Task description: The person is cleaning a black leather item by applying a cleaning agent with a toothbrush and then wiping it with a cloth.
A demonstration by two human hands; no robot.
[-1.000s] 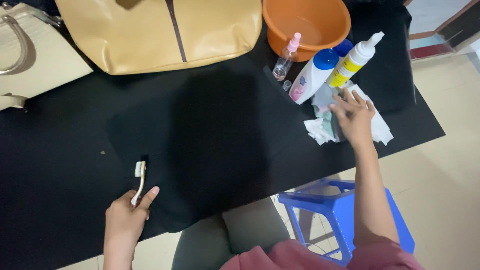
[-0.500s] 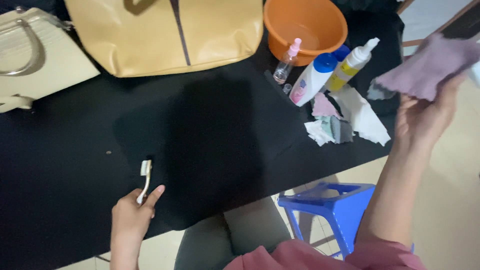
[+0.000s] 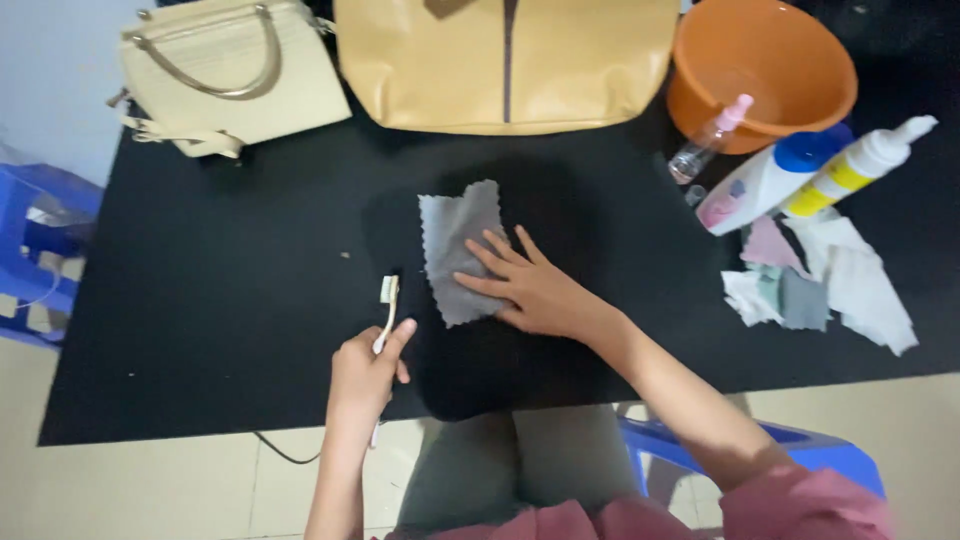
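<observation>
Your right hand flat and open, pressing the grey cloth, your left hand just beside it, gripping a toothbrush

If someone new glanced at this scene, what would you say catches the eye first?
Most likely the right hand, pressing flat on a grey cloth in the middle of the black table, with the left hand beside it holding a toothbrush. Next, the big tan bag along the far edge and the orange basin at the far right, with bottles and cloth scraps below it.
</observation>
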